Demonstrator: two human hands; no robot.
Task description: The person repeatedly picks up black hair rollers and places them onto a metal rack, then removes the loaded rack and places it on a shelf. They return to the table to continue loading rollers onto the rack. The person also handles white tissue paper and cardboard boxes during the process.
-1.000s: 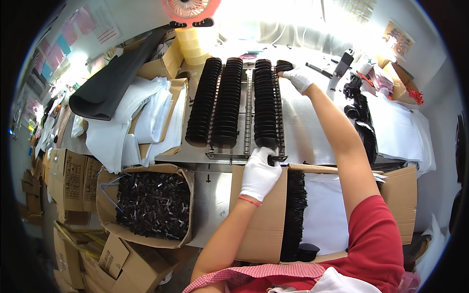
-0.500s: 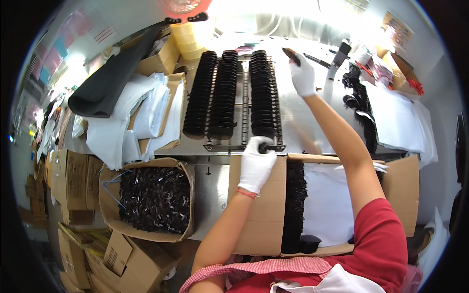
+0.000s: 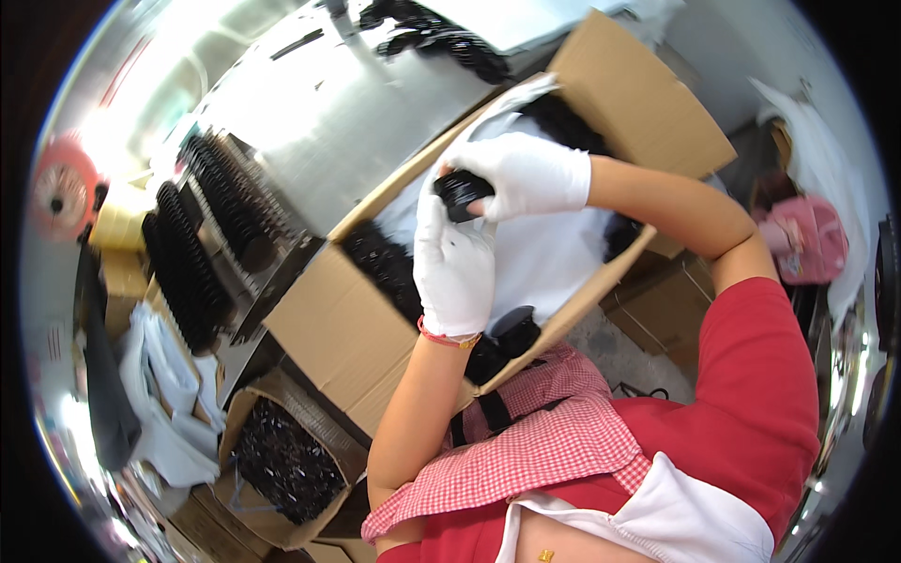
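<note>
Both my gloved hands meet above an open cardboard box (image 3: 328, 324), closed round a small glossy black bundle (image 3: 460, 193). My left hand (image 3: 454, 272) supports it from the left and below, fingers upright along its side. My right hand (image 3: 537, 176) grips it from the right, with bare fingertips showing against the black. What the bundle is made of I cannot make out. Beneath the hands, a white sheet (image 3: 554, 258) lies in the box over black fibrous material (image 3: 383, 272). A similar round black bundle (image 3: 515, 330) sits at the box's near edge.
To the left stands a metal rack (image 3: 298, 258) with rows of black discs (image 3: 188, 272). A carton of black scraps (image 3: 286, 460) is at lower left, white sheets (image 3: 169, 385) beside it. Black strands (image 3: 441, 42) lie on the metal table (image 3: 394, 122). A pink bag (image 3: 815, 239) hangs at right.
The view has swung right. My left hand has left the rack's near end, and my right hand has come back from the table without the dark tool it held. Both now hold the black bundle.
</note>
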